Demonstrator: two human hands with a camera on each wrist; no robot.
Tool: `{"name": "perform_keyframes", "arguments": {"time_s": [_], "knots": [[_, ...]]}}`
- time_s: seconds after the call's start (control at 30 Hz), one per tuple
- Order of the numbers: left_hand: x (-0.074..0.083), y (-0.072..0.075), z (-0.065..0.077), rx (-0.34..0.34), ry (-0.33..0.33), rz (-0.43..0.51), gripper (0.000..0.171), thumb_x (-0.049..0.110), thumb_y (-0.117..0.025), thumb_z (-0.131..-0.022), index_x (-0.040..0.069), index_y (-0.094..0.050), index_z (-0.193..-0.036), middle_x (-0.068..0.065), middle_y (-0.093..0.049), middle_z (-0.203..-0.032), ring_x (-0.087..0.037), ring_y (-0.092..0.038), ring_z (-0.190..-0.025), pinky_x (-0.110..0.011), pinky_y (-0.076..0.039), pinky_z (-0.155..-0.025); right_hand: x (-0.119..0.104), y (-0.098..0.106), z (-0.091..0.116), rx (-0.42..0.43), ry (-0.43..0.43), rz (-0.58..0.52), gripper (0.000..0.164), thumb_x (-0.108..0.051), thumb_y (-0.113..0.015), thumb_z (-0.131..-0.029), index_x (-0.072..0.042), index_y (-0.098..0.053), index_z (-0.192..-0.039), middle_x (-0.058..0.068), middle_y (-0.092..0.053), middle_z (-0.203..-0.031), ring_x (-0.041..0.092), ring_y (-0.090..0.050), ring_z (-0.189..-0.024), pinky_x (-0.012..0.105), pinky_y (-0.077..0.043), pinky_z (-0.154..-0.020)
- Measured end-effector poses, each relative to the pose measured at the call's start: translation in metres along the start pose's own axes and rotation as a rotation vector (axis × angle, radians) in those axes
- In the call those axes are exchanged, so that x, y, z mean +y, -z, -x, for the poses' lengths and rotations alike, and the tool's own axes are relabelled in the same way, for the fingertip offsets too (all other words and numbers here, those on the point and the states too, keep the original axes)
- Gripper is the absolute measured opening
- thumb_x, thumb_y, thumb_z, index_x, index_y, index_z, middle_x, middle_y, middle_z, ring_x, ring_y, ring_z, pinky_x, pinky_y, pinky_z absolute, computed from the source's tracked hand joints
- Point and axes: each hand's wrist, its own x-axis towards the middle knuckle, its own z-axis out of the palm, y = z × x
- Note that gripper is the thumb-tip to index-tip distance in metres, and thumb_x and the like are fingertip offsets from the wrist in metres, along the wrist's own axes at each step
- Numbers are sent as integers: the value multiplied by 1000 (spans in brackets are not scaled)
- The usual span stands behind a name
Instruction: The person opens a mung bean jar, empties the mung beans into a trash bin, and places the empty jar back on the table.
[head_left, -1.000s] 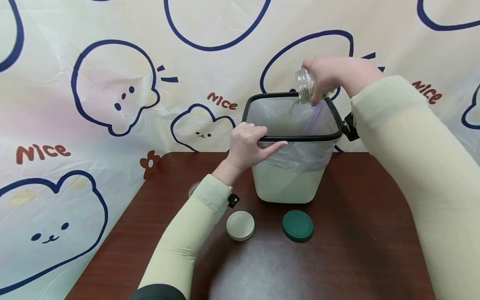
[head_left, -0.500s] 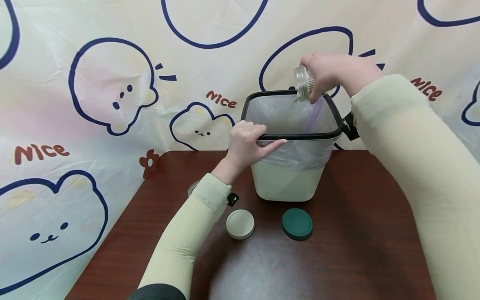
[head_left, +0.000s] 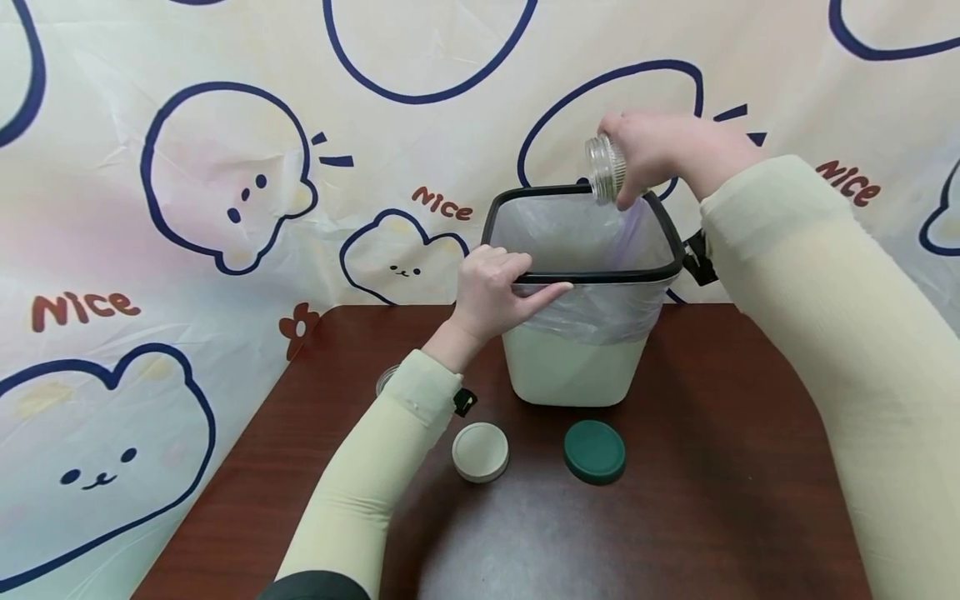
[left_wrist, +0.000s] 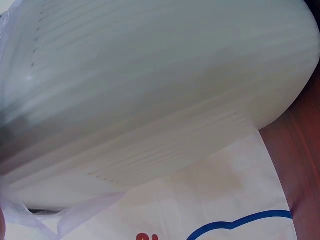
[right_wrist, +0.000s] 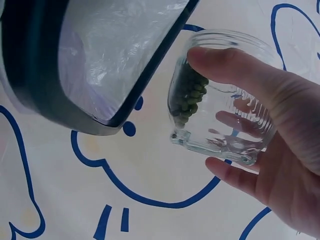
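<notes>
My right hand (head_left: pixel 663 150) grips a clear glass jar (head_left: pixel 602 169), tipped over the back right of a trash bin (head_left: pixel 577 367). In the right wrist view, small round green beans (right_wrist: pixel 189 97) lie along one side inside the jar, while thumb and fingers wrap around its ribbed glass. The pale green bin has a black rim (head_left: pixel 600 276) and a translucent liner bag (head_left: pixel 611 312) folded over it. My left hand (head_left: pixel 491 287) holds the rim's front left corner, fingers curled over and thumb along the front. The left wrist view shows mostly the bin's wall (left_wrist: pixel 150 75).
On the brown table (head_left: pixel 675 517), a white lid (head_left: pixel 480 452) and a green lid (head_left: pixel 594 452) lie in front of the bin. A clear round glass item (head_left: pixel 385 379) is partly hidden behind the left forearm. A printed cloth (head_left: pixel 247 350) hangs behind.
Green bits were falling from the jar's mouth a second ago; none show falling now. The jar and right hand have shifted very slightly left. The left hand stays on the rim.
</notes>
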Motion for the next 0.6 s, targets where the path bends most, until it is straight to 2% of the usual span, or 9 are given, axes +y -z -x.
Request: {"name": "perform_keyframes", "arguments": {"time_s": [0.2,0.43,0.6], "knots": [[-1,-1,-2,-9,2,10,57,55,-67,-69,13,-34,-50,3,-29,-45,-11,-26,-42,-27,-24,-44,0,3,3,81,-9,16,90,-16,-77,-62,4,-24,-132,27,-36,-116,42,-40,-101,56,-38,-82],[0,0,-2,1,1,12,57,53,-70,-67,12,-34,-49,4,-29,-45,-11,-26,-41,-27,-24,-43,-2,2,0,-33,13,48,88,-16,-78,-59,7,-28,-127,26,-39,-113,39,-41,-100,53,-37,-84],[0,0,-2,-3,1,14,57,54,-69,-68,12,-35,-49,3,-29,-45,-11,-26,-41,-27,-23,-44,0,1,1,-14,5,16,89,-15,-78,-60,7,-26,-129,27,-37,-114,40,-41,-100,54,-38,-82]]}}
